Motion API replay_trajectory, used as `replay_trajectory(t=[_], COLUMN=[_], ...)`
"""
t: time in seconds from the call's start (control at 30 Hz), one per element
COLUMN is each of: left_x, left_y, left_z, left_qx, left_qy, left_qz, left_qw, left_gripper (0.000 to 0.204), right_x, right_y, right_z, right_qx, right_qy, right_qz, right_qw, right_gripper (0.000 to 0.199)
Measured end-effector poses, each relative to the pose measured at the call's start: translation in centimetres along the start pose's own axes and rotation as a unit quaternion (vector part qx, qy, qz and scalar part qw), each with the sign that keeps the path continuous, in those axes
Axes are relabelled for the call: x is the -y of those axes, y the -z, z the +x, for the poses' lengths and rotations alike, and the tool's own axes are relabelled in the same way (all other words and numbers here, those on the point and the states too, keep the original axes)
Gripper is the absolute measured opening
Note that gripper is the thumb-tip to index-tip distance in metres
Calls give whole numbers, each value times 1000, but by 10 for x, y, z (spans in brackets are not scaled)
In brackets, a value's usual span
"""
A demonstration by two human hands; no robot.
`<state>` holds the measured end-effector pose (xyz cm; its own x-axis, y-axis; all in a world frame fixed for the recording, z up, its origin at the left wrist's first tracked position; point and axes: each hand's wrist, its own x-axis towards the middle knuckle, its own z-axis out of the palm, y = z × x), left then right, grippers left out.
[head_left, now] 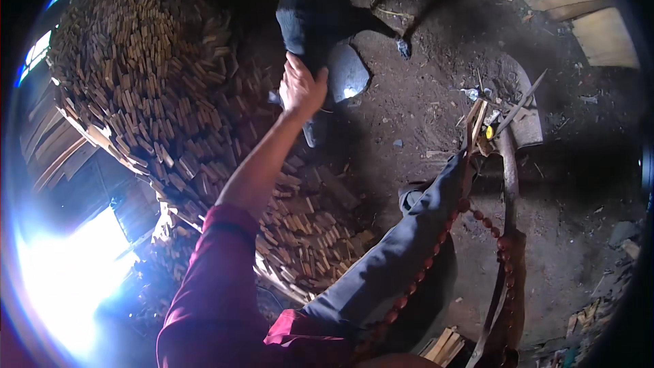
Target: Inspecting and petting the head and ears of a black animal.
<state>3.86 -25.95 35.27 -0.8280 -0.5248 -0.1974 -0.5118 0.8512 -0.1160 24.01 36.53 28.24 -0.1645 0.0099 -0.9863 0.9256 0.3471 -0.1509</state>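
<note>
My left hand (302, 88) reaches forward from a dark red sleeve (216, 279), its fingers stretched out and the thumb apart. It lies against the lower end of a long dark shape (313, 10), whose kind I cannot make out. Close beside the hand is a flat grey rounded piece (349, 71) with a bright shine. Just below the hand, a narrow grey end (310, 134) points down. My right hand does not show. A string of red beads (413, 286) hangs over my grey trouser leg (392, 242).
A large heap of short split wood pieces (146, 75) fills the left. On the dirt floor (409, 116) at right lie sticks (521, 102) around a small yellow thing (489, 132). A long wooden pole (509, 170) runs below them. Pale boards (603, 37) stand far right.
</note>
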Motion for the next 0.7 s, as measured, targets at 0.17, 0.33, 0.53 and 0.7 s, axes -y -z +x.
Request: replay_trajectory(t=[0.17,0.33,0.53,0.7], left_x=[23,48,68,86], left_y=[-1,-18,4,-14], left_z=[-3,-35,-56,-1], left_qx=[49,9,51,-25], left_qy=[35,-141,-393,-235], left_qz=[-70,-106,-72,-323], left_qw=[996,984,915,916], left_gripper=[91,95,89,58], right_x=[-8,-78,-149,-142], right_y=[-59,-110,-166,-230], right_z=[-30,-45,-68,-97], right_qx=[-14,-21,-47,-6], right_qy=[57,63,72,72], right_qz=[-88,123,183,284], right_qw=[994,990,979,956], right_gripper=[11,12,18,24])
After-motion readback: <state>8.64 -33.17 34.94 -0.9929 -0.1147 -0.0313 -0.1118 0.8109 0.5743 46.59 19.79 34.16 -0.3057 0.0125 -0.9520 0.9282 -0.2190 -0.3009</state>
